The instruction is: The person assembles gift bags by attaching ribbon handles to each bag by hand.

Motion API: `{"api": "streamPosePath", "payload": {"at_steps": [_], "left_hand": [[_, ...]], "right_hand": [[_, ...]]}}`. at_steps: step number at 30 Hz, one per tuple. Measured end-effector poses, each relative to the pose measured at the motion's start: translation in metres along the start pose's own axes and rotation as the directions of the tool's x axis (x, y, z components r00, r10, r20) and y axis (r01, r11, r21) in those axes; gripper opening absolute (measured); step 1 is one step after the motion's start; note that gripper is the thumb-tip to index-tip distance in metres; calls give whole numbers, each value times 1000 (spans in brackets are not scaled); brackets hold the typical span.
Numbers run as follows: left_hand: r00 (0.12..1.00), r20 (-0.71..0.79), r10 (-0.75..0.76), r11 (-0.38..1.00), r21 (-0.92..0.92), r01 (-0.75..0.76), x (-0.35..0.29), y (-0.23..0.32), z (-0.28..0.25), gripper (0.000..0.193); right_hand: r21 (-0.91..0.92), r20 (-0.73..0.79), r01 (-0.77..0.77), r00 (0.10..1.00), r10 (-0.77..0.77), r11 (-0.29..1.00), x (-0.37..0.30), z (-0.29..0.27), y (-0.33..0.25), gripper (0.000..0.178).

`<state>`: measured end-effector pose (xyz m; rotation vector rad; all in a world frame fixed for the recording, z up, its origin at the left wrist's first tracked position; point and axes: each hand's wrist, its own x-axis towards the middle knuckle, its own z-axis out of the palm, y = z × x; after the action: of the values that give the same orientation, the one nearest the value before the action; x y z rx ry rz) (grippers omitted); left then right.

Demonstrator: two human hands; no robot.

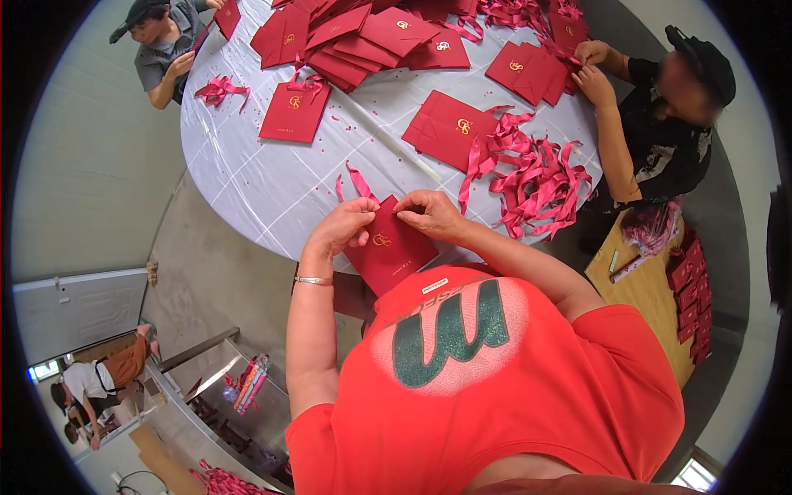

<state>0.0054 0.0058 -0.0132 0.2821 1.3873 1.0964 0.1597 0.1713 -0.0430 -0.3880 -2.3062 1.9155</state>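
Observation:
A red paper gift bag (396, 247) with a gold emblem is tilted between my hands at the near table edge. My left hand (345, 224) pinches its upper left edge, fingers closed. Close by, my right hand (432, 214) has thumb and forefinger pressed together at the upper right edge; any ribbon end between them is too small to make out. A pink ribbon (360, 181) sticks up beyond the bag's top edge. To the right of my hands lies a loose heap of pink ribbons (540, 186), with a flat red bag (450, 136) beside it.
A round table with a white cover (239, 190) carries a pile of red bags (355, 49) and one ribboned bag (294, 115). Co-workers sit at the right (660, 107) and far left (165, 54). More bags (691, 289) lie by a wooden board (652, 322) at right.

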Motion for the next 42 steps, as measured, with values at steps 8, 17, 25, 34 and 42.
{"api": "streamPosePath", "payload": {"at_steps": [8, 17, 25, 34, 42], "left_hand": [[999, 42, -27, 1000, 8, 27, -1, 3, -1, 8], [994, -92, 50, 999, 17, -49, -3, 0, 9, 11], [987, -125, 104, 994, 55, -98, -5, -1, 14, 12], [960, -188, 208, 972, 146, -183, -2, -3, 29, 14], [953, -195, 233, 966, 162, -203, -4, -5, 31, 19]], "right_hand": [[-15, 2, 29, 1000, -29, 999, -1, 2, -6, 12], [-239, -73, 210, 970, -233, 948, 4, 8, -11, 11], [-329, -72, 250, 955, -288, 911, 9, 12, -12, 12], [-733, -11, 179, 961, -275, 656, 13, 27, -30, 14], [-583, -66, -14, 997, -30, 812, 24, 15, -42, 15]]}}
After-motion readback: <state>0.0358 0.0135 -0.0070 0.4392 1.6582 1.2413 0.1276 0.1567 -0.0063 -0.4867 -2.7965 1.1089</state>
